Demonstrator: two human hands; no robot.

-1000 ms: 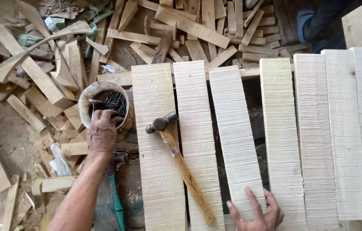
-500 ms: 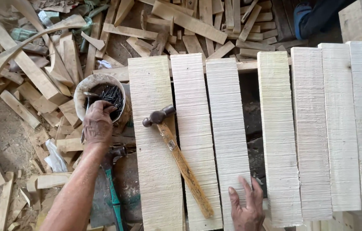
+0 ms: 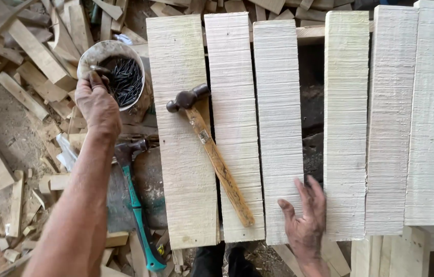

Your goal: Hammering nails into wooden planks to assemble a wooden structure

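Nail-fetching step: left hand point(image 3: 97, 105) fingers pinch dark nails in the round white nail-filled tub point(image 3: 115, 77), right hand point(image 3: 306, 220) rests flat, fingers released, on pale sawn plank point(image 3: 278, 113); wooden-handled hammer point(image 3: 212, 151) lies untouched, likely needed next.

Soft, even daylight, no glare; sharp around my fingers point(image 3: 306, 197), with dark shadow in the gap just beyond them
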